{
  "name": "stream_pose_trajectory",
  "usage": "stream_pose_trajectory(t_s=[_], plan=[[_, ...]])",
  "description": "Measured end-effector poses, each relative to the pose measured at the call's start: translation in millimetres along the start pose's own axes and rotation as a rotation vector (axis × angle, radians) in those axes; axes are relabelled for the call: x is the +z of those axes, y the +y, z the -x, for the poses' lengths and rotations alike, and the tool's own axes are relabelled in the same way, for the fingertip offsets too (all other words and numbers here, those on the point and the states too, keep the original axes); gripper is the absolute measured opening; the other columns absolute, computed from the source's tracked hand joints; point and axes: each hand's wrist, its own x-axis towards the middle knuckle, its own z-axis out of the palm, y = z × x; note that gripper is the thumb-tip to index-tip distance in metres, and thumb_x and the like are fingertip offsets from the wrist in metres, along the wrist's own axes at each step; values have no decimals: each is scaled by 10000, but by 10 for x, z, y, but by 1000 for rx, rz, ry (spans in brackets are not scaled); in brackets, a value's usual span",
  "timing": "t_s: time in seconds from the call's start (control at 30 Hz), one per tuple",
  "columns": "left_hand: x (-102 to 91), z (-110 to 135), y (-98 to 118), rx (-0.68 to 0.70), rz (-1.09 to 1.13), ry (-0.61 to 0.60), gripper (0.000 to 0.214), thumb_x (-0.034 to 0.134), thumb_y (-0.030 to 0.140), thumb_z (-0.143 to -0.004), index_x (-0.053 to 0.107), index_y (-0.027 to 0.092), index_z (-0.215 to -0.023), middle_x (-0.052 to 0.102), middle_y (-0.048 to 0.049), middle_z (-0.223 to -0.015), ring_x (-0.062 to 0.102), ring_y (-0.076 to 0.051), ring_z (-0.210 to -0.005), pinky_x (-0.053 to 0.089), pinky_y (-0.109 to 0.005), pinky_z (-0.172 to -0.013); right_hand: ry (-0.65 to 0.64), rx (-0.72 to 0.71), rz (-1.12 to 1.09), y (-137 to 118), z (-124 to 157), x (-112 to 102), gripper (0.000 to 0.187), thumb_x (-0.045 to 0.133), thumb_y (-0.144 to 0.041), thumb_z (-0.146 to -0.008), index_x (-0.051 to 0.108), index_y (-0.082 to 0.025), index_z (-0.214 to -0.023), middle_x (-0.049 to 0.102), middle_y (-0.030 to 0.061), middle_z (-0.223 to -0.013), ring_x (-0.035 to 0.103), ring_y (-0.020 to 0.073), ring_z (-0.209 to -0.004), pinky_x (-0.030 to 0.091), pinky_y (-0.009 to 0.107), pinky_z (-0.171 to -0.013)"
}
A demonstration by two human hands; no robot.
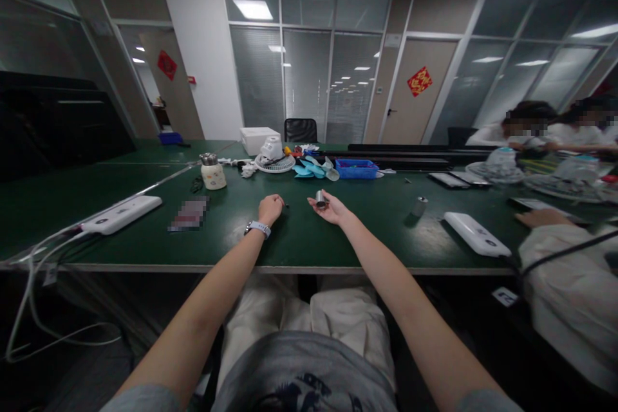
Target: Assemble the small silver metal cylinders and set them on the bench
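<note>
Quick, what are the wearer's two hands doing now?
Left hand: closed, apparently pinching a small dark piece.
Right hand: palm up, holding a cylinder.

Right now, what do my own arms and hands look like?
Your arms have short grey sleeves and no cables. Your left hand is ungloved, with what looks like a pale-strapped watch at its wrist. Your right hand is also ungloved, its wrist bare.

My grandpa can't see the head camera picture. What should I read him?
A person's right hand holds a small metal cylinder above a green table, while a tiny dark thing shows by the left hand. Farther back are light-blue pieces, a blue tray and a white box; other people sit at the right.
</note>
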Motion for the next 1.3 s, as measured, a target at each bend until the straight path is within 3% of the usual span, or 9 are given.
stream_pose_trajectory(t_s=[0.3, 0.8, 1.1, 1.3], plan=[[3, -5, 2, 8, -20, -11, 273, 418, 192, -738, 689, 215, -707, 700, -43, -791, 609, -178, -774, 406, -241, -678, 15, 23, -67, -6, -2, -15, 384, 307, -387, -981, 523, -93, -1100, 672, 143, -921, 651, 151, -703, 526, 226, -535], [-14, 16, 19, 20, -22, -21, 285, 416, 198, -747, 700, 216, -728, 705, -47, -802, 610, -180, -775, 413, -240, -680, 53, 33, -93, -7, -15, -19, 345, 228, -387, -987, 482, -158, -1033, 666, 147, -987, 659, 168, -728, 527, 253, -502], [9, 2, -5, 32, -25, -19, 283, 416, 205, -751, 697, 218, -720, 701, -45, -810, 600, -178, -777, 403, -244, -670, 35, 27, -68, -19, -94, -67, 339, 303, -350, -981, 546, -121, -1036, 637, 83, -779, 593, 125, -591, 499, 205, -480], [4, 7, -1, 25, -21, -24, 274, 426, 209, -759, 698, 215, -727, 696, -42, -789, 601, -175, -757, 406, -241, -665, 46, 25, -72, -16, -39, -20, 296, 304, -325, -983, 527, -143, -1051, 625, 77, -806, 618, 141, -653, 536, 235, -501]])
